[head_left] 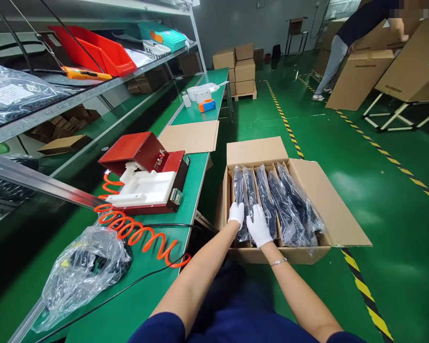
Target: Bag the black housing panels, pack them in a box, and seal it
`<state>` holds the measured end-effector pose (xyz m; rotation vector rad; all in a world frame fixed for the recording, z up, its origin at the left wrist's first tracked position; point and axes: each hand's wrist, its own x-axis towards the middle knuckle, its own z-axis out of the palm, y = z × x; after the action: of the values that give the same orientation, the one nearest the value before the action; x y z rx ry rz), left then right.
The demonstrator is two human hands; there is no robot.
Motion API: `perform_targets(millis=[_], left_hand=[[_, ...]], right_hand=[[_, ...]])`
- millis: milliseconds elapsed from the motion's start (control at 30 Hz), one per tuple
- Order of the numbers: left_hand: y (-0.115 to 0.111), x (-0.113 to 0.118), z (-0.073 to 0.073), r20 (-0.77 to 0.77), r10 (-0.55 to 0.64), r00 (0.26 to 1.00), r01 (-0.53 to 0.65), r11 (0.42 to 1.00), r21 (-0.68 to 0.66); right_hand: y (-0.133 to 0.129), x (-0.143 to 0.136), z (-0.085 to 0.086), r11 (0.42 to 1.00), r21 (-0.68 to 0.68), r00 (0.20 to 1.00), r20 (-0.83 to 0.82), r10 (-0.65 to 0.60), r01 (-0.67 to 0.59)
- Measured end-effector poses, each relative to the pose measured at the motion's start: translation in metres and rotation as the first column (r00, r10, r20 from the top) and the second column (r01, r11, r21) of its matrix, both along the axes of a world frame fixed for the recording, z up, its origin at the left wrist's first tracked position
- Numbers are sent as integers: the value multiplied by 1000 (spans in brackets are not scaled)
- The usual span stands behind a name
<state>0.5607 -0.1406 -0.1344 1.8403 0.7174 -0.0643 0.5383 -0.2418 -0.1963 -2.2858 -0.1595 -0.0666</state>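
Observation:
An open cardboard box (277,257) stands in front of me, split by upright cardboard dividers. Several dark items in clear plastic bags (288,209) fill its slots, set on edge; what is inside the bags I cannot make out. In a white glove, my left hand (237,214) lies on the leftmost bagged item (240,183), fingers stretched forward. My right hand (259,227), also gloved, rests with fingers apart on the neighbouring bagged item (250,183). Neither hand visibly grips a bag; parts of the fingertips are hidden.
Left of the box runs a green workbench (153,286) with a red machine (136,152), a coiled orange hose (128,228), a plastic-wrapped bundle (89,271) and a cardboard sheet (191,136). A shelf (93,88) overhangs it. Another person (350,33) bends over large cartons (364,78) at the far right.

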Motion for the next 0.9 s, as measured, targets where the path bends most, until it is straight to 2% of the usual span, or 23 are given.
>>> perform_targets(millis=[100, 167, 333, 500, 600, 733, 900], left_hand=[[16, -12, 8, 143, 60, 988, -35, 983, -178], [27, -23, 14, 215, 102, 971, -34, 954, -298], [44, -50, 26, 296, 164, 941, 7, 866, -500], [54, -63, 23, 341, 187, 921, 100, 733, -673], [58, -65, 19, 338, 202, 919, 105, 700, -706], [58, -66, 17, 373, 171, 912, 167, 676, -718], [58, -65, 19, 371, 134, 919, 176, 703, -689]], right_hand=[[-3, -3, -1, 972, 233, 995, 96, -19, -4], [-3, -8, 2, 955, 296, 996, 88, 6, -32], [1, -22, 13, 956, 253, 988, 76, 137, -152], [3, -30, 12, 965, 206, 985, 88, 148, -163], [3, -31, 11, 970, 183, 985, 95, 144, -160], [4, -32, 10, 973, 169, 986, 82, 146, -158], [-1, -30, 12, 962, 227, 987, 91, 131, -149]])
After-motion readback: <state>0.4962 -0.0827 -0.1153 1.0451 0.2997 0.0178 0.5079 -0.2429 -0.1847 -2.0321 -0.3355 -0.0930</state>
